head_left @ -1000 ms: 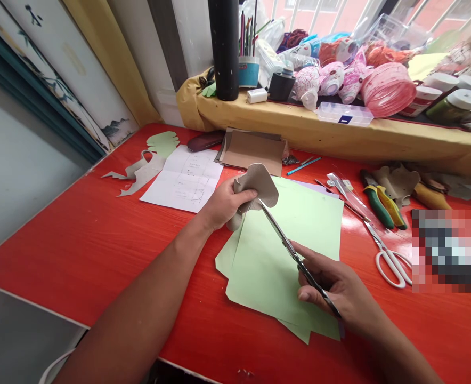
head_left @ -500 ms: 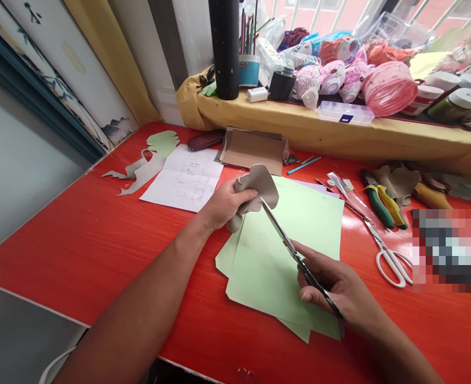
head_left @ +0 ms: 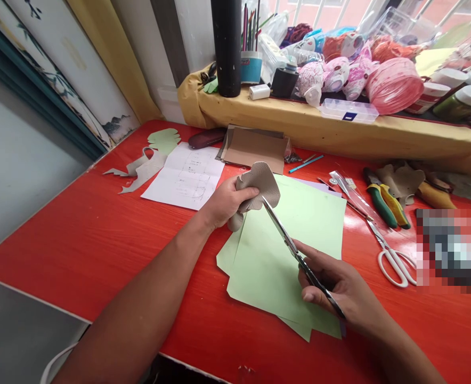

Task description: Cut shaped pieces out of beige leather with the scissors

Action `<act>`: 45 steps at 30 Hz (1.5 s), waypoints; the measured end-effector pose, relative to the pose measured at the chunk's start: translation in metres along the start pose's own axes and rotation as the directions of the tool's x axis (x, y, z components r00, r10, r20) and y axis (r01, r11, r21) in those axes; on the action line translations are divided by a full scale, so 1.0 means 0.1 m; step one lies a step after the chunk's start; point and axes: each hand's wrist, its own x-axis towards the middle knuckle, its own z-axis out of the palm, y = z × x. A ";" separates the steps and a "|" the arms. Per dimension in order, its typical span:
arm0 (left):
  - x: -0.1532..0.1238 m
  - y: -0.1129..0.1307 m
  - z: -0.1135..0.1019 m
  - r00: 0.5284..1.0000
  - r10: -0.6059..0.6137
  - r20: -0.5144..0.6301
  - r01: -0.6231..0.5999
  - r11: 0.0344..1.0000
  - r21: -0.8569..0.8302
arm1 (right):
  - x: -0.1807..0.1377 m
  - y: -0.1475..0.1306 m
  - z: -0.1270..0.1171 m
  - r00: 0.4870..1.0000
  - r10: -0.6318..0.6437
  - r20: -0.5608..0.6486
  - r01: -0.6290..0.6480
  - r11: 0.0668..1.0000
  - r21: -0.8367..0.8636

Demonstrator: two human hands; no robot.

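Observation:
My left hand (head_left: 223, 201) is closed around a beige, wavy-edged piece of leather (head_left: 259, 184), held just above the red table (head_left: 99, 234). My right hand (head_left: 339, 290) grips the handles of long metal scissors (head_left: 287, 245). Their blade tips meet the lower edge of the leather piece. Beneath both hands lie light green paper sheets (head_left: 287, 250), stacked and slightly fanned.
A white sheet with drawings (head_left: 185, 178), brown card pieces (head_left: 255, 146) and cut scraps (head_left: 139, 168) lie at the table's far side. White-handled scissors (head_left: 393, 258) and green-yellow pliers (head_left: 385, 205) rest to the right. The cluttered yellow windowsill (head_left: 339, 130) holds a black cylinder (head_left: 227, 48) and pink yarn.
Hardly anything has moved. The view shifted slightly; both hands keep their hold with the scissors at the leather's edge.

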 end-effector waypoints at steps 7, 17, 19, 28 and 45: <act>0.01 -0.03 -0.02 1.000 0.018 0.020 -0.018 1.000 0.002 | 0.00 -0.01 -0.01 1.000 0.017 0.017 -0.016 1.000 -0.015; 0.01 -0.02 0.00 1.000 -0.022 -0.013 0.023 1.000 0.018 | 0.01 -0.02 0.01 0.999 0.015 0.033 -0.012 0.997 -0.075; 0.01 -0.02 0.00 0.999 -0.030 -0.017 0.030 1.000 0.001 | 0.01 -0.04 0.01 0.999 0.017 0.035 -0.014 0.997 -0.072; 0.00 0.03 0.03 0.998 -0.043 -0.038 0.042 0.998 -0.042 | 0.02 0.04 0.00 1.000 -0.010 0.026 0.012 0.999 -0.053; 0.01 0.01 0.03 1.000 -0.030 -0.002 0.029 0.998 -0.050 | 0.02 -0.02 0.02 1.000 0.015 0.026 -0.013 0.996 -0.086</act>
